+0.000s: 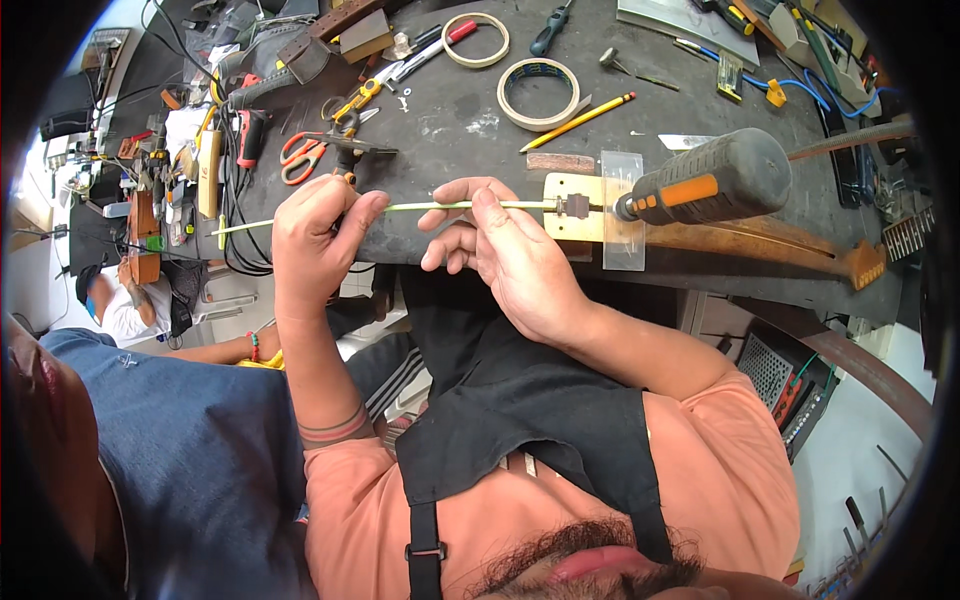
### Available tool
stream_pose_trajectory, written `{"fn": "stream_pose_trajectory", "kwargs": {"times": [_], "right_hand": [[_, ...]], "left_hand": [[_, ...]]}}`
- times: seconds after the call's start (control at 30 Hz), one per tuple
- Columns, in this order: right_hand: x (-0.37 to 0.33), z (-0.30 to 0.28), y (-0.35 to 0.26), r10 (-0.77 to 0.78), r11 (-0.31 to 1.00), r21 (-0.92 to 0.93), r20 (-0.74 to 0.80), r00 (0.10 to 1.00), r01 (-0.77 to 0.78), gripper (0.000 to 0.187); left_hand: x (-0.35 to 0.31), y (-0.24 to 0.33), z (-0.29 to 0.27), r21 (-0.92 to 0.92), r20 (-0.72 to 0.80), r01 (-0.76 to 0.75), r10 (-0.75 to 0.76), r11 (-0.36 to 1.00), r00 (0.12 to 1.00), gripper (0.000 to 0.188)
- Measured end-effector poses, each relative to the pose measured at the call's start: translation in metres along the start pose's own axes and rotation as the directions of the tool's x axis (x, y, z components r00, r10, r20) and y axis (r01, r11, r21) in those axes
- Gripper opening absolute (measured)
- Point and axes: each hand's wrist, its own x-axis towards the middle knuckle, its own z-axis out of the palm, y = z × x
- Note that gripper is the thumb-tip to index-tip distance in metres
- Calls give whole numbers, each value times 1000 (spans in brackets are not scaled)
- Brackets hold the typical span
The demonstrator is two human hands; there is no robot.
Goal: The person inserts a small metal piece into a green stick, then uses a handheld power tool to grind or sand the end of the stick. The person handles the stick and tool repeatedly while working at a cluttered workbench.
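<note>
A thin pale-green rod (pixel 405 207), like a guitar truss rod, stretches across in front of me. My left hand (pixel 318 225) is closed in a fist around it, its left end sticking out beyond. Further right, my right hand (pixel 520 260) pinches the rod between thumb and fingers. The rod's dark metal end block (pixel 573 205) lies over a pale yellow piece (pixel 570 186) at the end of a slotted wooden guitar neck (pixel 740 240). A clear plastic plate (pixel 623 245) crosses the neck. Above it rises a black and orange power tool (pixel 705 185).
Behind my hands lie orange-handled scissors (pixel 300 158), a tape roll (pixel 538 93), a yellow pencil (pixel 580 122), a small hammer (pixel 625 68) and a dark screwdriver (pixel 548 32). Cables (pixel 235 200) hang over the bench at left. A person in a blue shirt (pixel 180 430) is close on my left.
</note>
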Motion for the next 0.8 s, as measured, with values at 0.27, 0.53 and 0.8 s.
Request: {"fn": "stream_pose_trajectory", "kwargs": {"times": [0.27,0.53,0.8], "right_hand": [[-1,2,-1,-1,1000,-6,-18,1000,1,40],[-1,3,-1,-4,1000,4,-19,1000,4,41],[-1,1,2,-29,999,-30,-8,1000,29,43]], "left_hand": [[-1,2,-1,32,5,1,-1,1000,1000,36],[-3,-3,2,14,8,2,-2,1000,1000,35],[-3,-3,3,-23,-13,-11,11,1000,1000,34]]}}
